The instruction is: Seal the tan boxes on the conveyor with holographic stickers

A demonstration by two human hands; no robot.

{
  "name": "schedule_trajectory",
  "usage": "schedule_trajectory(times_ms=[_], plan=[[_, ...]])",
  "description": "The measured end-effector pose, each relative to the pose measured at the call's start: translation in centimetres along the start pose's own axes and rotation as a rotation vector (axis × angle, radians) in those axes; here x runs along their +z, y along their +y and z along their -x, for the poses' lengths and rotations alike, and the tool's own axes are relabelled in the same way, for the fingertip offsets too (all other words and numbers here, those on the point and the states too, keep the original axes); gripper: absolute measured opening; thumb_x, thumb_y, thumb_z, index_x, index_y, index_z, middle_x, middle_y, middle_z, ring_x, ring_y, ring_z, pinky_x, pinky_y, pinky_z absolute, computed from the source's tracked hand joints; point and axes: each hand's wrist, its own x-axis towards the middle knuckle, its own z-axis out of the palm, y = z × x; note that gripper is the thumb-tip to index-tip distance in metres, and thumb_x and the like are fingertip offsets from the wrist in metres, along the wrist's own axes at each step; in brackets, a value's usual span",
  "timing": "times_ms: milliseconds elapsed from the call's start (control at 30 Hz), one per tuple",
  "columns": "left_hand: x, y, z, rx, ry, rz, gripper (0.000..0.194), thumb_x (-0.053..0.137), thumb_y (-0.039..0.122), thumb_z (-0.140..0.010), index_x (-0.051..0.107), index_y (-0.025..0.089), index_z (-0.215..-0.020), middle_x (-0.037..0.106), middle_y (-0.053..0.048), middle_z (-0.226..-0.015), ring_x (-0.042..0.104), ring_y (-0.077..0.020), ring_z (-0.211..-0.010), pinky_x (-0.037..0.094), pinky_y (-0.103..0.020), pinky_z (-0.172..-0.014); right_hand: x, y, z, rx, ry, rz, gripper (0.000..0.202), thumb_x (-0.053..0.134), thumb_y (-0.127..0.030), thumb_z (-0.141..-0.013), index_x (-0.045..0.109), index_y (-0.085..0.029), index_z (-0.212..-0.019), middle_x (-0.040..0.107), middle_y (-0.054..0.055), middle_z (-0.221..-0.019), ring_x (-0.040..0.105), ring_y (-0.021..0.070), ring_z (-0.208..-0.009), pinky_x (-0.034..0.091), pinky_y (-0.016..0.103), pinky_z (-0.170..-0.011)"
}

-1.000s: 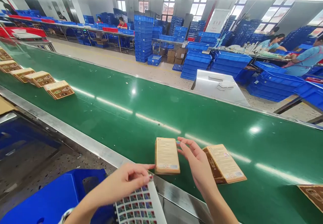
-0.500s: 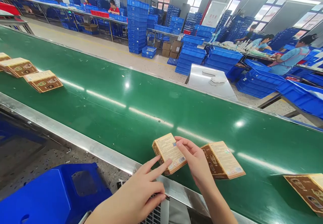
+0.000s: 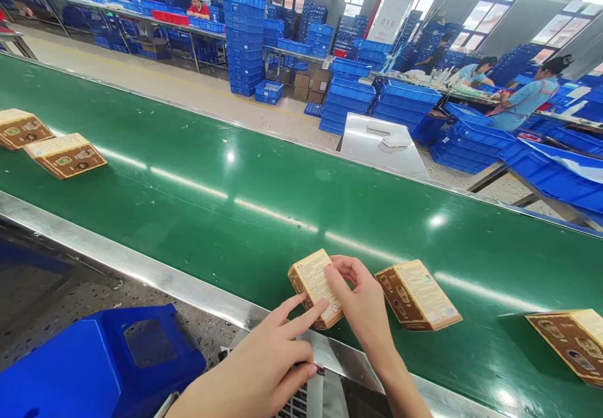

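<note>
A small brown-and-cream cardboard box (image 3: 313, 280) lies on the green conveyor belt in front of me, its printed text face up. My left hand (image 3: 277, 349) reaches in from below; two stretched fingers touch the box's near left edge and upper face, while the other fingers bend away from it. My right hand (image 3: 365, 299) is closed on the box's right side, thumb pressed on the upper face and fingers curled at the far edge. The thumb hides part of the print. Just right of my right hand sits a similar box (image 3: 421, 295) with a small shiny sticker.
Another box (image 3: 572, 342) lies at the right edge, and two more boxes (image 3: 68, 154) rest at the far left. A metal rail (image 3: 188, 270) borders the green belt (image 3: 188, 211). A blue plastic stool or bin (image 3: 94, 355) stands lower left. Crates and people are beyond.
My right thumb has moved down slightly over the upper face, covering the barcode; the small blue sticker spot seen before is now hidden. The view has shifted slightly.
</note>
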Motion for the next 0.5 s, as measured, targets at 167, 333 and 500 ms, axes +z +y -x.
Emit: schedule_trajectory(times_ms=[167, 333, 500], plan=[[0.5, 0.5, -0.8, -0.024, -0.057, -0.002, 0.020, 0.052, 0.023, -0.097, 0.067, 0.021, -0.084, 0.031, 0.002, -0.161, 0.018, -0.0324, -0.152, 0.035, -0.053, -0.119, -1.2, 0.9, -1.7, 0.066, 0.019, -0.030, 0.044, 0.071, -0.054, -0.078, 0.052, -0.022, -0.103, 0.071, 0.003, -0.082, 0.067, 0.0233, -0.076, 0.053, 0.036, -0.069], [1.1, 0.3, -1.6, -0.063, -0.064, 0.191, 0.020, 0.052, 0.030, -0.098, 0.067, 0.022, -0.088, 0.028, -0.001, -0.163, 0.016, -0.0302, -0.152, 0.030, -0.050, -0.120, -3.8, 1.3, -2.3, 0.071, 0.007, -0.108, 0.042, 0.063, -0.058, -0.083, 0.056, -0.022, -0.104, 0.072, 0.005, -0.083, 0.069, 0.0255, -0.078, 0.053, 0.041, -0.076], [1.3, 0.2, -4.0, -0.049, 0.062, 0.250, 0.035, 0.048, 0.045, -0.098, 0.071, 0.023, -0.084, 0.041, -0.004, -0.157, 0.039, -0.0322, -0.144, 0.036, -0.044, -0.117, -7.2, -0.1, 2.6, -0.114, 0.323, -0.066, 0.030, 0.058, -0.047, -0.093, 0.061, -0.021, -0.108, 0.071, 0.009, -0.106, 0.066, 0.0240, -0.102, 0.051, 0.039, -0.091]])
